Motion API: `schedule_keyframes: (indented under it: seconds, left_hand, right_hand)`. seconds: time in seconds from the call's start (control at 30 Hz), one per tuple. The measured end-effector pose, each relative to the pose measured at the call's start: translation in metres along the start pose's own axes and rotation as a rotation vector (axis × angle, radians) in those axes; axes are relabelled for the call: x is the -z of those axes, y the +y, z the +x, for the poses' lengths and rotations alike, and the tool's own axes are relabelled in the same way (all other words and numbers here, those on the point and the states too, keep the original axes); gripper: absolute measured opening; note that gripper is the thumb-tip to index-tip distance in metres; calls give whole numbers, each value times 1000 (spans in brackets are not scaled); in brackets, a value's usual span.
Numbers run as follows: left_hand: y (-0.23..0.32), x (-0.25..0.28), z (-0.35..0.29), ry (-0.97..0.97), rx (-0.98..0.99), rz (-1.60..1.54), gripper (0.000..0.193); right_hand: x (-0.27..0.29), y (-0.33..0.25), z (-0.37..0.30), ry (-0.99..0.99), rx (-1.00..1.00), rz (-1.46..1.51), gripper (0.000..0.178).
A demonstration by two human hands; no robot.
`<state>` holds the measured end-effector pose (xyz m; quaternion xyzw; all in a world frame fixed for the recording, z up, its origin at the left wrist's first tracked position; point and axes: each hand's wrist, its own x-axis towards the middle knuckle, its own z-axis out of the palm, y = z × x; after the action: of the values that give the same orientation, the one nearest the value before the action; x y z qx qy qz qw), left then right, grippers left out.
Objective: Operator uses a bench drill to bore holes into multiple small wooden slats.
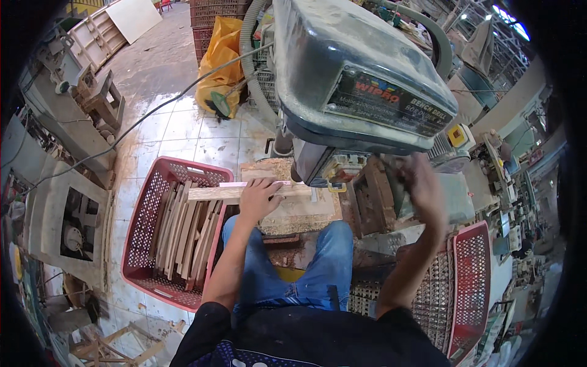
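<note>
A pale wooden strip lies across the worktable of a bench drill. My left hand grips it from above, fingers bent over its far edge. Over the table looms the dusty dark drill head, which hides the drilling point. A pinkish edge shows just behind the strip. Raised at the drill's right side is my right hand, smeared by motion; its fingers and anything in them cannot be made out.
At my left stands a red perforated crate with several wooden strips. Another red crate sits at my right. A grey hose, a yellow sack and a black cable are beyond the left side of the drill.
</note>
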<state>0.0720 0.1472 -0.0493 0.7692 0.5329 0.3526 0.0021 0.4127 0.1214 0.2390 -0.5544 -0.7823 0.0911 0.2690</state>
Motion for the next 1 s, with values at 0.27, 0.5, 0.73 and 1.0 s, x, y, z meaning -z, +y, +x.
schedule_keyframes:
  seconds: [0.27,0.5,0.73,1.0]
  left_hand:
    - [-3,1,-2,-4,5,2,39]
    - [-4,-2,1,-4,-5,9,41]
    - [-2,-1,2,-38,-2,-9,40]
    - [2,1,3,-46,-6,-22,37]
  right_hand:
    - [-105,20,-49,-31,-294,369,28]
    - [-211,77,-45,286,-191,14,25]
    - [-319,149,27,538,62,375,22]
    - [-383,226,78,461,-122,432,28]
